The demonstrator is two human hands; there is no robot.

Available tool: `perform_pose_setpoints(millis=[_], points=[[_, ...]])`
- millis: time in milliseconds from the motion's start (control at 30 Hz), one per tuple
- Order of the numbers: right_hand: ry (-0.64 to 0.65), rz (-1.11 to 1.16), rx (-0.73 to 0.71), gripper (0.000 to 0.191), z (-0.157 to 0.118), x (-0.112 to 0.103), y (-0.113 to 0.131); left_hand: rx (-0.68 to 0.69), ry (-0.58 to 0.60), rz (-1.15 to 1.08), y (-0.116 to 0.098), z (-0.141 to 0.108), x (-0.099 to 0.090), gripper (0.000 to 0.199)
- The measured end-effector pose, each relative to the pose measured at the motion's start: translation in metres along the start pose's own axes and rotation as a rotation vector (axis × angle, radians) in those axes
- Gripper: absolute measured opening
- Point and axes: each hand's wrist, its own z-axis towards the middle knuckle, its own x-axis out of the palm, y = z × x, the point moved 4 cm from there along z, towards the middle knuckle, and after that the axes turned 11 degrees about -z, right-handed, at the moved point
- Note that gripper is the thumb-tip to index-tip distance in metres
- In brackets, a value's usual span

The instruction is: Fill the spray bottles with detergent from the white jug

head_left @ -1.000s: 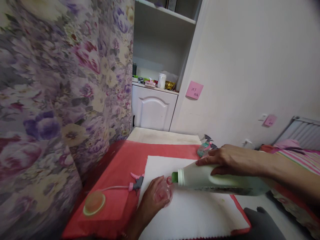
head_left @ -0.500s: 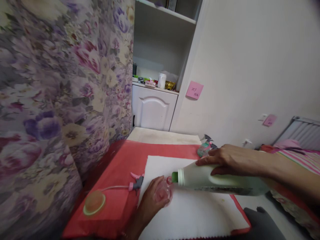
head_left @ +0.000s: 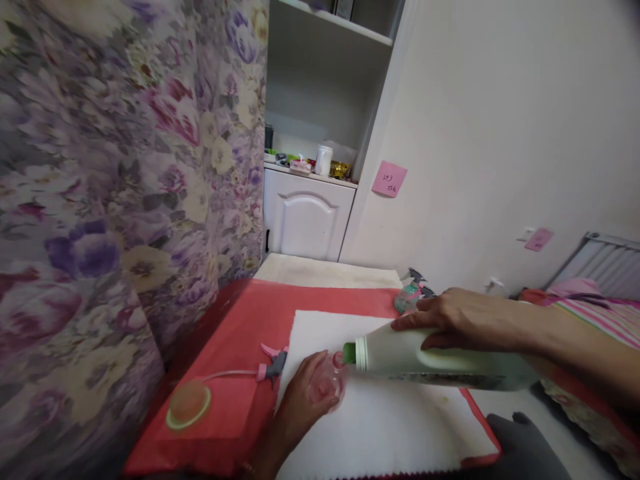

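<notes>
My left hand (head_left: 306, 395) is wrapped round a clear pinkish spray bottle body (head_left: 331, 381) with its sprayer head off, above the white cloth (head_left: 380, 427). My right hand (head_left: 453, 320) grips a large pale green jug (head_left: 415, 357) by its handle. The jug lies tilted almost level, and its green spout (head_left: 349, 353) is at the small bottle's mouth. Whether liquid is flowing I cannot make out. A grey and pink trigger sprayer head (head_left: 273, 368) with its tube lies left of my left hand. The tube's end reaches a round orange and pale green object (head_left: 189, 405).
Behind my right hand stands a greenish spray bottle (head_left: 407, 298) with a dark trigger. A red cover (head_left: 240, 320) lies under the white cloth. A floral curtain (head_left: 125, 200) hangs at the left, with a white cabinet (head_left: 310, 217) behind the table. Bedding (head_left: 595, 310) is at the right.
</notes>
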Motion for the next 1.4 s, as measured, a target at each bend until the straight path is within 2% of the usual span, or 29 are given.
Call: perform_pose_setpoints(millis=[567,1400], points=[[-0.011,0.006,-0.003,0.042,0.0,0.001,0.0,-0.016,-0.001,0.034,-0.009,-0.001,0.001,0.068],[-0.009,-0.019,-0.019,0.042,0.001,-0.001,0.002,-0.006,-0.014,0.018,-0.008,-0.001,0.0,0.068]])
